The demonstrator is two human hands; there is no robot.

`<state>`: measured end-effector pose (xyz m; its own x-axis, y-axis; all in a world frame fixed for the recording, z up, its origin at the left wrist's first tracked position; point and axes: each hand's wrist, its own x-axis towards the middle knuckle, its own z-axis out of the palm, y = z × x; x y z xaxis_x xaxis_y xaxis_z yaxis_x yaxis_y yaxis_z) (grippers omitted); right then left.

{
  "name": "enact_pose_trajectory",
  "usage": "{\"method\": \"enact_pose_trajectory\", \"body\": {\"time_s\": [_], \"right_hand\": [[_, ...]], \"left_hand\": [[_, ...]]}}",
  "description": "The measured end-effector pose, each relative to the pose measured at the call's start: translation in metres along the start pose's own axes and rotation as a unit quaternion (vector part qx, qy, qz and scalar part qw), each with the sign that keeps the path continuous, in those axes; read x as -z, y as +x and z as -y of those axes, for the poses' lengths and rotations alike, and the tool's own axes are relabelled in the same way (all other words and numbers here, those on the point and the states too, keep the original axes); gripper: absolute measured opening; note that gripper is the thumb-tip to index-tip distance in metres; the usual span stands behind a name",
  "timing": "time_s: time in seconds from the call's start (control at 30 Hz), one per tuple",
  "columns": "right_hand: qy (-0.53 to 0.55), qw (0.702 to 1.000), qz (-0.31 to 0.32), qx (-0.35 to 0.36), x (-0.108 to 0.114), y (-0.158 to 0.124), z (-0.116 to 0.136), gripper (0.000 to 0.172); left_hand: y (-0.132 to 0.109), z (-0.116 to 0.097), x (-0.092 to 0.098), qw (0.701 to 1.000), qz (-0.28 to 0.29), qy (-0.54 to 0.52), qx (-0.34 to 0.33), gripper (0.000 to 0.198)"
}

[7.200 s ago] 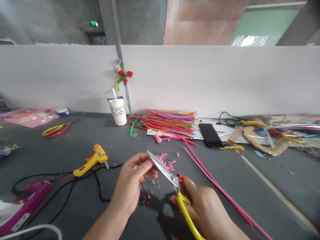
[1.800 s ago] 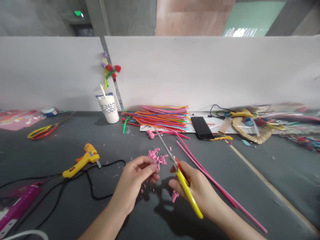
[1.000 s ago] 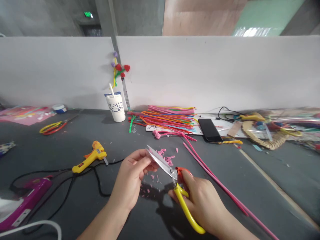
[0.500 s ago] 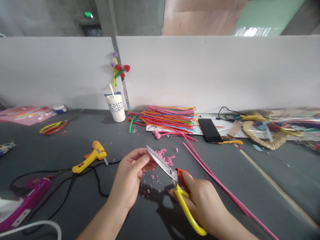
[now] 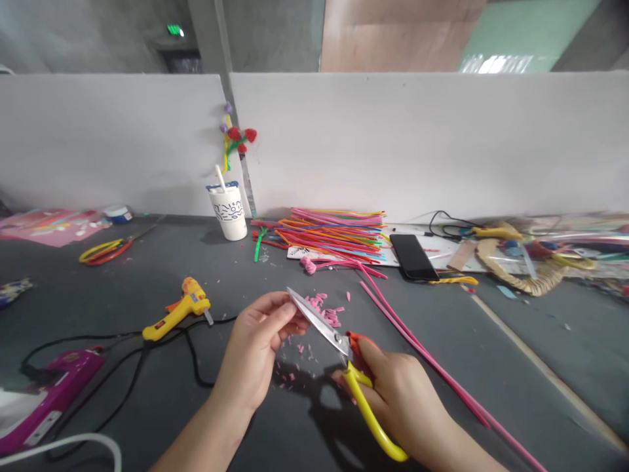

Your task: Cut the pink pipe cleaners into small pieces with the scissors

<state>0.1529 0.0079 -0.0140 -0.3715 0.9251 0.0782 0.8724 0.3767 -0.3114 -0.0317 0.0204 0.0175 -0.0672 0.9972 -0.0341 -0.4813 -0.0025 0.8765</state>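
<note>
My right hand (image 5: 393, 387) grips a pair of scissors (image 5: 322, 324) by its yellow and red handles, with the blades pointing up and left. My left hand (image 5: 260, 341) is closed in a pinch right beside the blade tips; what its fingers hold, if anything, is hidden. On the table behind the blades lies a small heap of cut pink pipe cleaner pieces (image 5: 330, 317), with finer pink scraps (image 5: 291, 377) below it. Long pink pipe cleaners (image 5: 427, 351) stretch along the table to the right of my right hand.
A yellow glue gun (image 5: 177, 311) and its black cable lie left, near a purple power strip (image 5: 63, 396). Farther back stand a white cup (image 5: 230, 213), a bundle of coloured pipe cleaners (image 5: 334, 233) and a black phone (image 5: 413, 257). More scissors (image 5: 105, 251) rest at the far left.
Almost nothing differs. Both hands and the scissors hold nearly the same place, and the view has shifted very slightly.
</note>
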Motion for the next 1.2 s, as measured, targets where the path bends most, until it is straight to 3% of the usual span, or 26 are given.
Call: {"method": "enact_pose_trajectory", "body": {"time_s": [0.13, 0.23, 0.33, 0.47, 0.63, 0.9, 1.07, 1.2], "right_hand": [[0.039, 0.999, -0.004, -0.021, 0.001, 0.001, 0.000, 0.029], [0.147, 0.988, 0.012, -0.043, 0.006, 0.002, 0.004, 0.031], [0.301, 0.952, 0.025, -0.057, 0.012, 0.005, 0.008, 0.027], [0.453, 0.881, 0.041, -0.131, 0.016, 0.007, 0.011, 0.018], [0.496, 0.852, 0.039, -0.166, 0.017, 0.008, 0.009, 0.019], [0.521, 0.839, 0.072, -0.142, 0.023, 0.008, 0.011, 0.011], [0.530, 0.837, 0.070, -0.117, 0.023, 0.008, 0.009, 0.015], [0.556, 0.825, 0.075, -0.075, 0.020, 0.008, 0.006, 0.022]], "left_hand": [[0.000, -0.001, -0.001, 1.000, -0.005, 0.008, 0.002, 0.007], [-0.001, -0.002, -0.002, 1.000, -0.012, 0.023, 0.013, 0.006], [-0.003, -0.002, -0.004, 0.997, -0.005, 0.068, 0.019, 0.006], [-0.009, 0.005, -0.011, 0.986, 0.049, 0.152, 0.050, 0.006], [-0.015, 0.019, -0.021, 0.960, 0.139, 0.218, 0.109, 0.006], [-0.020, 0.025, -0.020, 0.933, 0.159, 0.306, 0.102, 0.008], [-0.019, 0.020, -0.021, 0.948, 0.193, 0.185, 0.172, 0.014], [-0.017, 0.018, -0.021, 0.940, 0.219, 0.080, 0.250, 0.021]]}}
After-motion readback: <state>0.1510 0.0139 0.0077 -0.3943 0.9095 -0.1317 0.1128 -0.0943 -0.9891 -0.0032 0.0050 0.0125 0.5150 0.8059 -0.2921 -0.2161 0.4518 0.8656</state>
